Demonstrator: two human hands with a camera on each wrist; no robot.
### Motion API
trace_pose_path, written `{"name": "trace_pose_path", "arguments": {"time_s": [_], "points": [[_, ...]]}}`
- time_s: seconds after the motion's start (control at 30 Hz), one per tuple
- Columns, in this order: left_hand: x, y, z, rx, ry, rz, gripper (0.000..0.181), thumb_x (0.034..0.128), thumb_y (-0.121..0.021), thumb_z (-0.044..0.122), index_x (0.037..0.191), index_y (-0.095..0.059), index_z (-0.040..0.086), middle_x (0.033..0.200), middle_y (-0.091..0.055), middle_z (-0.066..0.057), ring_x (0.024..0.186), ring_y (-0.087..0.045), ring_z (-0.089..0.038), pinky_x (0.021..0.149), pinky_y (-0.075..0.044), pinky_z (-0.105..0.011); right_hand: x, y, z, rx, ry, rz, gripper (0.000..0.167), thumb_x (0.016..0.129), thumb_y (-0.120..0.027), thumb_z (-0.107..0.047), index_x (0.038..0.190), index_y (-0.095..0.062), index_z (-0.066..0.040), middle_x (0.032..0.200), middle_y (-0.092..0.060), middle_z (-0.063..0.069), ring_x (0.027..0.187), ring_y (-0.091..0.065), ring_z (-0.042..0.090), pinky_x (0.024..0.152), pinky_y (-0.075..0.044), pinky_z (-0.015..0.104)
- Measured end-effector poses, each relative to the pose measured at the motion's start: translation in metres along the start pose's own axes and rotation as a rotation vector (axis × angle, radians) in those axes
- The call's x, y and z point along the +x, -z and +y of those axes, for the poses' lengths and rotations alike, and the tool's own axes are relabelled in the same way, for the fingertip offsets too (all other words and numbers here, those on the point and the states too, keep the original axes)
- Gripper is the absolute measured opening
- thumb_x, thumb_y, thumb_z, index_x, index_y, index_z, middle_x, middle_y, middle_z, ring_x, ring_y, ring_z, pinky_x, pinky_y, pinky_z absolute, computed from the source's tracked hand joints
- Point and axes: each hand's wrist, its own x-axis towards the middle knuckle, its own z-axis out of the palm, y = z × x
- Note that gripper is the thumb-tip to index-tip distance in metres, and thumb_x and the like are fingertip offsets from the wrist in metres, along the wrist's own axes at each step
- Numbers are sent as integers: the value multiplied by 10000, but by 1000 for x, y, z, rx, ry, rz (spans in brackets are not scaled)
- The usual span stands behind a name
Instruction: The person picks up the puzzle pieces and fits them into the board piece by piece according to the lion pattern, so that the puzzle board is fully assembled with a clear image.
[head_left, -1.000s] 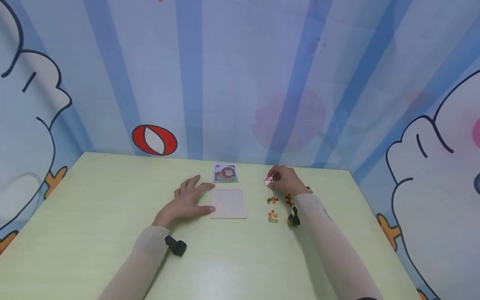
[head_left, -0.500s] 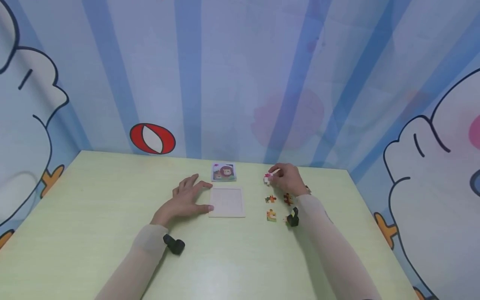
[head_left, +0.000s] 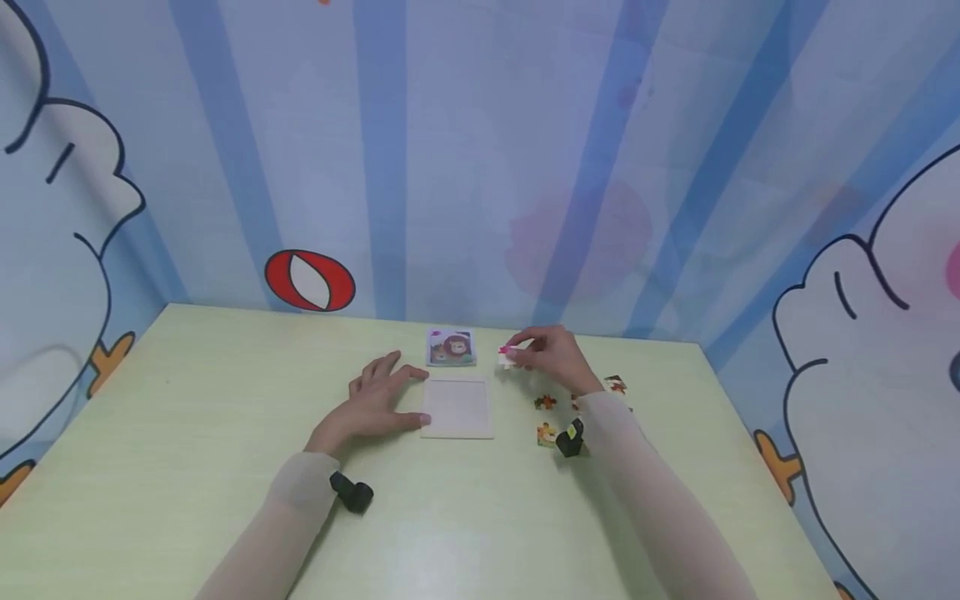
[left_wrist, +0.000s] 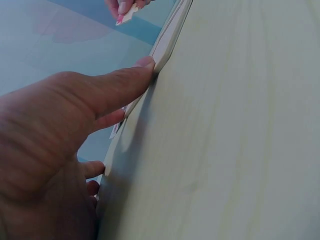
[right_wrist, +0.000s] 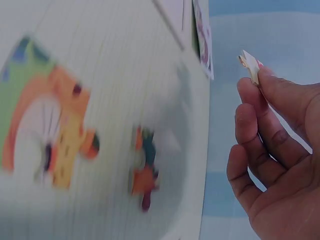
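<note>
A white and pink puzzle piece is pinched between thumb and fingers of the right hand, raised off the table in the right wrist view, where the piece is seen nearly edge-on. The left hand rests by the left edge of a shallow white square tray, its thumb and index fingertip touching that edge. In the left wrist view the thumb of the left hand meets the tray's rim. No piece lies in the tray.
A lion picture card lies just behind the tray. Several loose puzzle pieces, among them an orange one, a yellow one and another, lie to the right, some partly hidden by the right wrist. A patterned curtain hangs behind the table.
The right hand has lifted the white and pink piece and carried it left, toward the tray's back right corner. The left hand has stayed at the tray's edge.
</note>
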Motion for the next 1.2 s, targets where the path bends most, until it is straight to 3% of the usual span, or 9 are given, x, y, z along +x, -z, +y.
{"name": "trace_pose_path", "arguments": {"time_s": [0.17,0.3,0.67,1.2], "points": [[-2,2,3,16,21,-9,703,918,-810,446,1519,-538,203,1787,-117,-274,1632,-68,-555,1217,-120,-814,2,-16,-10,53,-7,-51,194,1005,-760,-158,1177,-811,-85,963,-832,190,933,-774,441,869,-614,557],[-1,1,3,38,30,-7,701,921,-811,448,1523,-537,214,1791,-127,-260,1635,-88,-546,1219,-139,-813,3,-29,-18,35,-26,-71,182,1002,-765,-172,1156,-826,-96,929,-839,156,909,-780,421,808,-613,488],[-2,1,5,27,22,-2,709,908,-803,518,1506,-545,237,1779,-130,-278,1622,-77,-563,1199,-131,-829,10,-68,-26,-24,-117,-68,139,964,-804,-204,1068,-851,-125,836,-796,47,713,-677,158,630,-511,260],[-1,1,7,45,55,-22,706,930,-803,468,1539,-528,240,1801,-109,-237,1644,-64,-521,1236,-132,-794,18,-99,-36,-13,-157,-107,121,950,-814,-160,1025,-836,-68,702,-738,39,567,-632,106,566,-505,223]]}}
